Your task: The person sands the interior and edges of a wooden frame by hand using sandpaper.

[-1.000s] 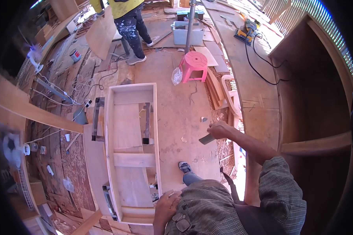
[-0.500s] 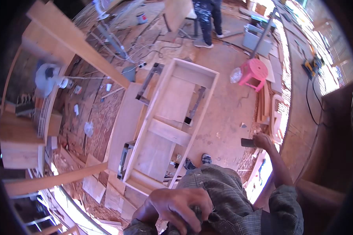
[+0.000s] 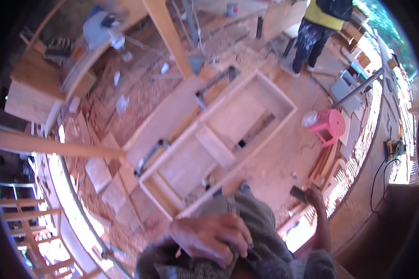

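Observation:
My right hand [image 3: 314, 197] is closed on a dark flat piece [image 3: 298, 194], held out at the right above the floor. My left hand [image 3: 214, 238] is in front of my checked shirt at the bottom middle, its fingers bent and close to the cloth; whether anything is under them is hidden. Ahead of me a long open wooden frame [image 3: 215, 143] with a cross board lies tilted across the view, its near end just beyond my left hand. Dark metal supports [image 3: 154, 155] show along its left side.
A pink stool [image 3: 330, 125] stands at the right, with a plastic bag beside it. A co-worker [image 3: 313, 35] stands at the back. A yellow power tool [image 3: 394, 148] with a black cable sits far right. Wooden beams [image 3: 56, 145] cross the left side.
The view has swung to the left, so the frame now lies diagonally. My left hand has risen from beside the frame to my shirt. My right hand still holds the dark piece.

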Tool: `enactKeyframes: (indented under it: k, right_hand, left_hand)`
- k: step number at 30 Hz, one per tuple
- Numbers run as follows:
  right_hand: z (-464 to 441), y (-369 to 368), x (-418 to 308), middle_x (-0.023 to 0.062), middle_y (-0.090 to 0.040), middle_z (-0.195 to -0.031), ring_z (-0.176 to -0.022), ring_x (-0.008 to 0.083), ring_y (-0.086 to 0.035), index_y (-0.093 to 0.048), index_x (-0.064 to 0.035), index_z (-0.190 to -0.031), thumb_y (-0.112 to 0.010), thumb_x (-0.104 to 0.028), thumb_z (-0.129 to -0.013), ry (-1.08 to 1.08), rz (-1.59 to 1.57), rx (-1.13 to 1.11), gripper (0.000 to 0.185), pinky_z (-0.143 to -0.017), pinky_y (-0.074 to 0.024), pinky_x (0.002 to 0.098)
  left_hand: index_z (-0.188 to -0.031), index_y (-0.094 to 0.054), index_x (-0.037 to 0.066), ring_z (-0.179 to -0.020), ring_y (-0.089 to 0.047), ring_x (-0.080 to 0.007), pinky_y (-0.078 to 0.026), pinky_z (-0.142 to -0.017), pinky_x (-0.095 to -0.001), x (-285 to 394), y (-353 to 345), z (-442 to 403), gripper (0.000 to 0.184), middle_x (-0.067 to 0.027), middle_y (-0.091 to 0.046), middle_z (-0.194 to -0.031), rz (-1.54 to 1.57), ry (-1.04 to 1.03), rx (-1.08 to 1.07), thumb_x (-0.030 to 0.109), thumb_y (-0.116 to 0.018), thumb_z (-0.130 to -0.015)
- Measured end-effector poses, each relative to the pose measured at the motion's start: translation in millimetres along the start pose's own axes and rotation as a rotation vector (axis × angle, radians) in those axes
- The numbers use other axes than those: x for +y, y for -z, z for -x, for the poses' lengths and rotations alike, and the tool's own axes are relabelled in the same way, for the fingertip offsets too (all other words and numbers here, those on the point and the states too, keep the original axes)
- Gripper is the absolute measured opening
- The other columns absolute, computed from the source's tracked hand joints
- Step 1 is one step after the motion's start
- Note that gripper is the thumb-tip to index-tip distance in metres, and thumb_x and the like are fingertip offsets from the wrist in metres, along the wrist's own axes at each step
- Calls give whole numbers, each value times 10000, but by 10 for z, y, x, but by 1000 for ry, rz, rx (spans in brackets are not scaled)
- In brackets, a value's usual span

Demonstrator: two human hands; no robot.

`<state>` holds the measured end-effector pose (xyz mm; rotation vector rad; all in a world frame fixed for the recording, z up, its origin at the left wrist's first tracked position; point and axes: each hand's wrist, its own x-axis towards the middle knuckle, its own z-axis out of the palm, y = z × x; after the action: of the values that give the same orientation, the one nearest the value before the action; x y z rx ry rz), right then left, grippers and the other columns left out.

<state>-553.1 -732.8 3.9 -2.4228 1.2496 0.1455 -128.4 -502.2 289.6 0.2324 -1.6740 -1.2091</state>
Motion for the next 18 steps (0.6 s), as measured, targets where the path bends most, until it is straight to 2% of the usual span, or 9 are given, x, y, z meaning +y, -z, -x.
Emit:
enactKeyframes:
  k: [2, 4, 6, 8, 10, 13, 16, 18]
  right_hand:
    - [-47, 173, -256, 161, -591, -724, -674, 375, -578, -583, -51, -746, -508, -90, -797, -10, -82, -35, 98, -631, -472, 458]
    - [-54, 64, -154, 181, -614, -762, -743, 372, -606, -603, -44, -772, -510, -120, -799, 105, 48, -133, 124, -674, -485, 457]
    - [-73, -219, 147, 185, -613, -773, -736, 375, -603, -589, -42, -779, -509, -114, -795, 163, 67, -156, 109, -663, -479, 464]
    - [-69, -102, -23, 190, -609, -765, -747, 373, -603, -584, -45, -795, -520, -120, -784, 111, 19, -223, 99, -660, -478, 459]
    - [-128, 194, -445, 172, -575, -856, -809, 384, -571, -543, -30, -807, -520, -121, -804, 30, -3, -279, 95, -690, -460, 454]
    - [-116, 226, -538, 195, -581, -913, -840, 390, -574, -574, -28, -892, -516, -139, -804, -31, -67, -299, 153, -735, -455, 459]
    - [-97, 157, -461, 198, -581, -918, -846, 392, -572, -574, -19, -898, -504, -139, -806, -6, -39, -313, 166, -738, -454, 459]
    - [-90, 143, -421, 200, -577, -906, -834, 399, -565, -566, -12, -888, -481, -136, -813, -81, 3, -340, 168, -732, -443, 469]
  left_hand:
    - [-939, -655, 50, -1025, -504, -388, -396, -826, -517, -110, 49, -87, 404, -194, -578, -1099, 35, -132, -67, 407, -466, -927]
    - [-969, -661, 66, -1038, -510, -391, -387, -838, -521, -169, 36, -50, 413, -195, -576, -1127, 130, -138, 21, 438, -495, -905]
    - [-999, -668, 81, -1051, -516, -394, -377, -851, -526, -254, 14, 39, 429, -196, -574, -1156, 230, -145, 81, 468, -523, -883]
    - [-1058, -666, 123, -1081, -515, -402, -356, -882, -531, -270, -152, 106, 453, -191, -572, -1184, 157, -109, 109, 508, -563, -843]
    - [-1083, -659, 159, -1088, -513, -405, -343, -908, -534, -367, -174, 112, 425, -183, -573, -1190, 184, -102, 95, 498, -566, -844]
    - [-1083, -661, 161, -1090, -509, -406, -337, -914, -541, -479, -241, 252, 394, -183, -570, -1196, 210, -37, 264, 453, -616, -823]
    - [-1065, -671, 162, -1094, -503, -406, -330, -918, -552, -458, -312, 377, 385, -182, -574, -1187, 171, 73, 390, 403, -693, -766]
    - [-1014, -687, 151, -1061, -524, -403, -355, -894, -551, -432, -280, 363, 308, -184, -594, -1147, 107, 150, 456, 299, -726, -747]
